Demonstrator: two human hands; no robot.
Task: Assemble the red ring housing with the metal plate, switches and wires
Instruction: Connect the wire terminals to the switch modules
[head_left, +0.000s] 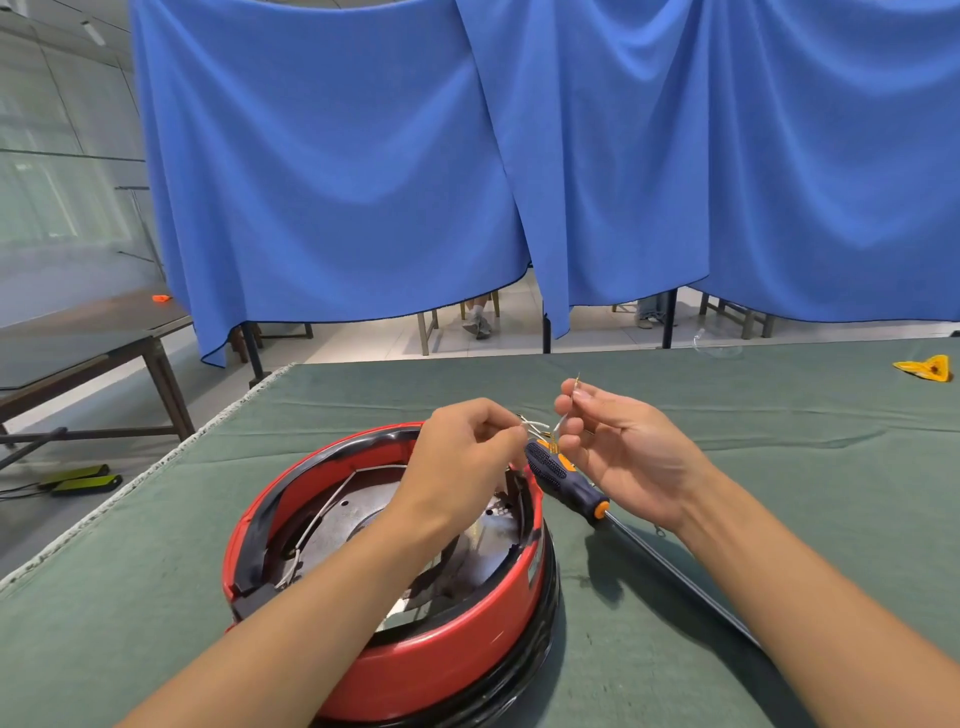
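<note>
At nine o'clock of the scene, beyond the work surface, a dark side table (98, 332) stands on the floor with a small orange object (160, 298) on its far end, and two yellow-green bars (83, 479) lie on the floor beneath it. The green cloth table (779, 467) fills the lower part of the view. On it, toward seven o'clock, sits the red ring housing (441, 660), open side up, with a black band around its base and black trim along its upper rim. Inside it lies the metal plate (358, 514), dull and scuffed, partly hidden by the left forearm that crosses over it.

The left hand (462, 457) hovers above the housing's far rim at about one o'clock of the ring, fingers curled in, pinching the thin white wires (535, 427) between thumb and fingertips. Just to its right, the right hand (618, 447) pinches another fine wire end with a small metal terminal that sticks upward past the fingertips; the remaining fingers are loosely bent.

Below and between the hands, a screwdriver (563, 480) with a black and orange handle lies on the cloth just beside the housing's right side, its long shaft running toward five o'clock under the right forearm. At two o'clock, near the table's far right edge, lies a yellow triangular piece (924, 369). A blue curtain (467, 156) hangs across the background.
</note>
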